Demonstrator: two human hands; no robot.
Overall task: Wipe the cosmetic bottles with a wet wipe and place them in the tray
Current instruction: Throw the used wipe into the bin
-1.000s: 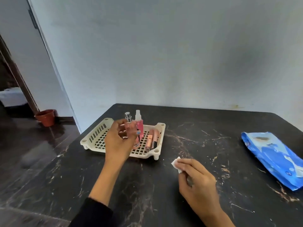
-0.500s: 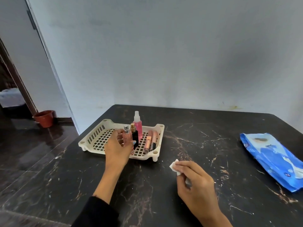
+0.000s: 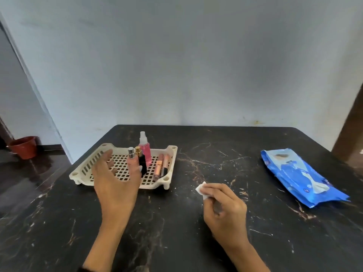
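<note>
The cosmetic bottles are sitting in the cream slotted tray (image 3: 92,165) at about ten o'clock on the black marbled tabletop (image 3: 216,232); a pink spray bottle (image 3: 145,149) is standing upright toward the tray's far side, with a black bottle with a gold cap (image 3: 141,163) and a silver-capped bottle (image 3: 131,154) standing just in front of it; two slim tubes (image 3: 162,166) are lying side by side along the tray's right wall; the left hand (image 3: 115,183) is hovering over the tray's near edge, its grip spread and holding nothing, fingers partly covering the silver-capped bottle; the right hand (image 3: 225,207) is resting on the tabletop at about four o'clock from the tray, its grip pinching a small white wet wipe (image 3: 201,190); a blue wipes pack (image 3: 300,177) is lying flat well apart at three o'clock; a red pot (image 3: 23,147) is standing on the floor at nine o'clock.
</note>
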